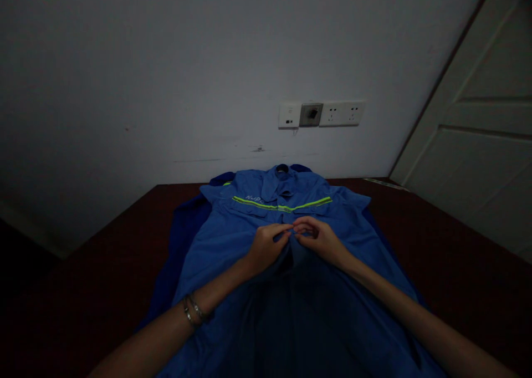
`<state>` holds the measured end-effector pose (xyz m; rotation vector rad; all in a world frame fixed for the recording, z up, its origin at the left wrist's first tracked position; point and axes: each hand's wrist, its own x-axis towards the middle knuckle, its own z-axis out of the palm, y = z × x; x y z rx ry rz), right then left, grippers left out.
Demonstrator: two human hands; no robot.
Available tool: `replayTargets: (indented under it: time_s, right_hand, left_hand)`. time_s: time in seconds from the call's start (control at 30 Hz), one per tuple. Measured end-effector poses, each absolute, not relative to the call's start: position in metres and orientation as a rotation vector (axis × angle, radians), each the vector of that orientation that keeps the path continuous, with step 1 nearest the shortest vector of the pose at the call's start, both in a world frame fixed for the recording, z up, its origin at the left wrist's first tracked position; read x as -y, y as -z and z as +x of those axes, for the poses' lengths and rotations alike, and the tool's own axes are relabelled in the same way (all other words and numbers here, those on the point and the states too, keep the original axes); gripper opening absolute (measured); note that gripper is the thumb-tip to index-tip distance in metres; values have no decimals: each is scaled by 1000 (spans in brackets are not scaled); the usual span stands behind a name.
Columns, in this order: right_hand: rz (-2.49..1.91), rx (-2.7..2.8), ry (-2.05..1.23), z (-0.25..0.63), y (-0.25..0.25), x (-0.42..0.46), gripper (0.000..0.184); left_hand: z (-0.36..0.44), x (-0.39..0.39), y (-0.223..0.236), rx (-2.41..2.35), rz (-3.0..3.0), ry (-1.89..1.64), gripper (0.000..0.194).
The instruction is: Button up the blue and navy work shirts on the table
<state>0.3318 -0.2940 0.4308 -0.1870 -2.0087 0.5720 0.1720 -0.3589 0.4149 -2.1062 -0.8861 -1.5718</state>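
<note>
A blue work jacket (233,245) lies spread on the dark red table, collar toward the wall, with a yellow-green reflective stripe (307,204) across its chest. At the middle of its front, below the stripe, both hands meet at the front opening. My left hand (268,245) pinches the jacket's front edge between thumb and fingers. Close against it, my right hand (318,238) has its fingers bent and closed on the other side of the same opening. Any button between the fingertips is too small and dark to make out. Below the hands the front gapes apart.
Darker blue clothing (187,228) lies under the jacket and sticks out at its left. Behind the table (124,245) is a pale wall with a row of sockets and a switch (322,115). A white panelled door (477,128) stands at the right.
</note>
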Motion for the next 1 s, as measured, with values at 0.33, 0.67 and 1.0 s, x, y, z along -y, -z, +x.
replayTargets:
  time_s: [0.33, 0.67, 1.0]
  right_hand:
    - [-180, 2007, -705, 335, -433, 290, 36]
    - [-246, 2041, -578, 336, -435, 293, 33]
    - [-301, 2027, -553, 335, -436, 297, 29]
  left_hand:
    - [162, 352, -417, 827, -2087, 1391, 17]
    - [159, 345, -413, 745, -2071, 1346, 13]
    - [160, 348, -411, 792, -1915, 1164, 19]
